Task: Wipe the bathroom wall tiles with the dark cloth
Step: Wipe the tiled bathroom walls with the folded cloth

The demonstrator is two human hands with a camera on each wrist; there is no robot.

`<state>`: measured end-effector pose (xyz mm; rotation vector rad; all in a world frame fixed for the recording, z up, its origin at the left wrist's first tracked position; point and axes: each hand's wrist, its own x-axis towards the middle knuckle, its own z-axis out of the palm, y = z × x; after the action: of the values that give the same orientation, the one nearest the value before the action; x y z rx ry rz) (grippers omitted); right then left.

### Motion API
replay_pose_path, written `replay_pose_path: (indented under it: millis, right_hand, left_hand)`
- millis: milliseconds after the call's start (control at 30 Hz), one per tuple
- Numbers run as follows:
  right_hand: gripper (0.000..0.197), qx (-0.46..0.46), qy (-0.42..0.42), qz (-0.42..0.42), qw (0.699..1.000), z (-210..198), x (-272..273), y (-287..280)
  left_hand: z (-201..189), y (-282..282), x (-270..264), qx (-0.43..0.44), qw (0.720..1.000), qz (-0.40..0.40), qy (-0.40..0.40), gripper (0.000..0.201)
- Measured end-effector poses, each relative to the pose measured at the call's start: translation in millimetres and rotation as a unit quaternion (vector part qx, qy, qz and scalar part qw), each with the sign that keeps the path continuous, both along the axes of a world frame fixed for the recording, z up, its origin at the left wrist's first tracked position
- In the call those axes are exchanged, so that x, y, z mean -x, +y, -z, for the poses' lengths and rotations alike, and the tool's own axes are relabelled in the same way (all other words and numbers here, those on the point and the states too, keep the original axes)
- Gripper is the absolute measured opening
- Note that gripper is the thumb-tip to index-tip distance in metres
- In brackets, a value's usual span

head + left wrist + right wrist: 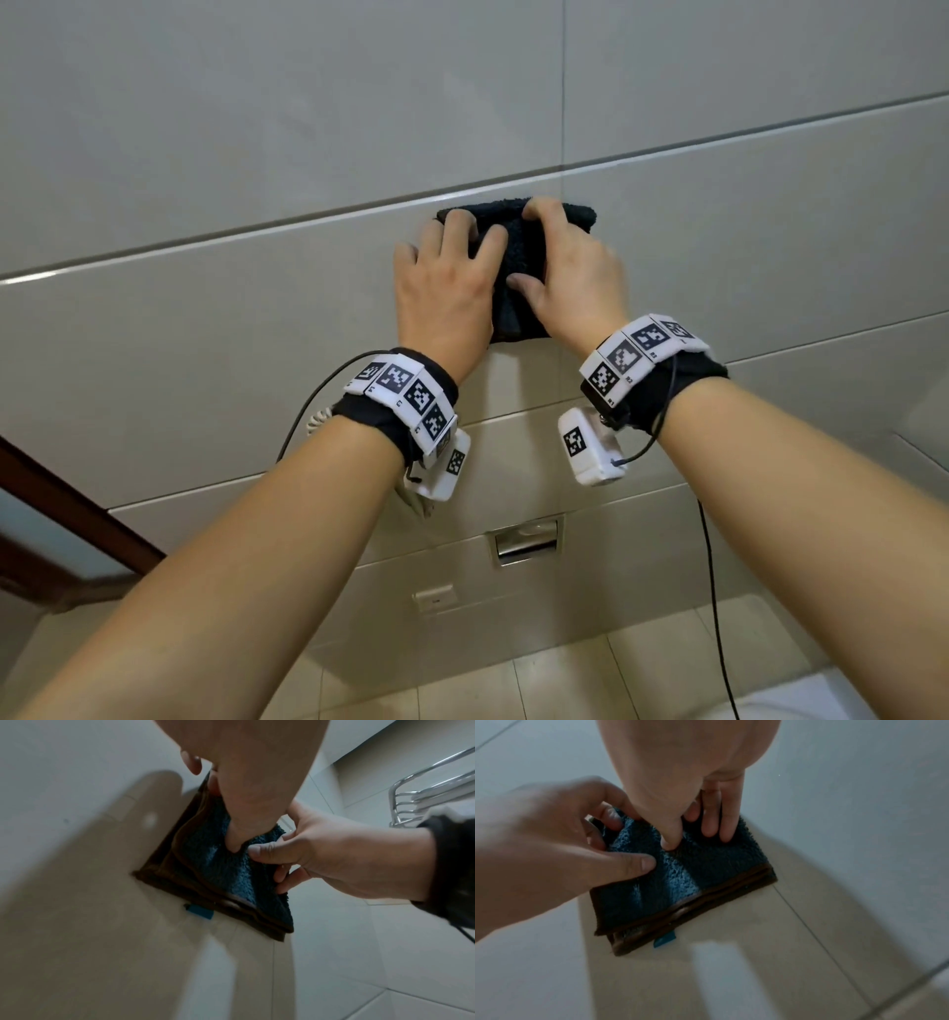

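Head view: hands (513, 277) on cloth (518, 257)

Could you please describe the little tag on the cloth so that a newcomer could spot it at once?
Start at the pale wall tiles, where both hands press a folded dark cloth flat. Follow its brown-trimmed lower edge to the small tag poking out beneath. It is the only bright teal thing there.
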<state>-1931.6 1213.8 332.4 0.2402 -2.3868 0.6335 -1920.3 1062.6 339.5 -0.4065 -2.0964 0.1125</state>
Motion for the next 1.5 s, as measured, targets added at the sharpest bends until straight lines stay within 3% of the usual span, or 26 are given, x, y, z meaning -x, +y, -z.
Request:
replay_pose_path:
  millis: [533,800,1100,1500]
  right_hand:
    - [0.059,0.044,-0.071,-0.006,0.996,108,-11,-24]
    - [0.057,0.038,-0.1,0.0,0.994,136,-17,-36]
    - [0.047,0.044,-0.081,-0.005,0.996,131,-19,-60]
    - [0.051,0.009,-0.016,-0.016,1.0,82,-17,-111]
  left_hand:
    - [97,-17,-6,0.018,0.999,0.015,-0.041,0.035]
    - [124,-26,-16,0.034,0.996,-0.005,-0.078,0.032]
    - [116,-49,-24,0.034,0.994,-0.026,-0.104,0.033]
    - [77,-105,-23,0.013,0.997,-0.03,-0.074,0.041]
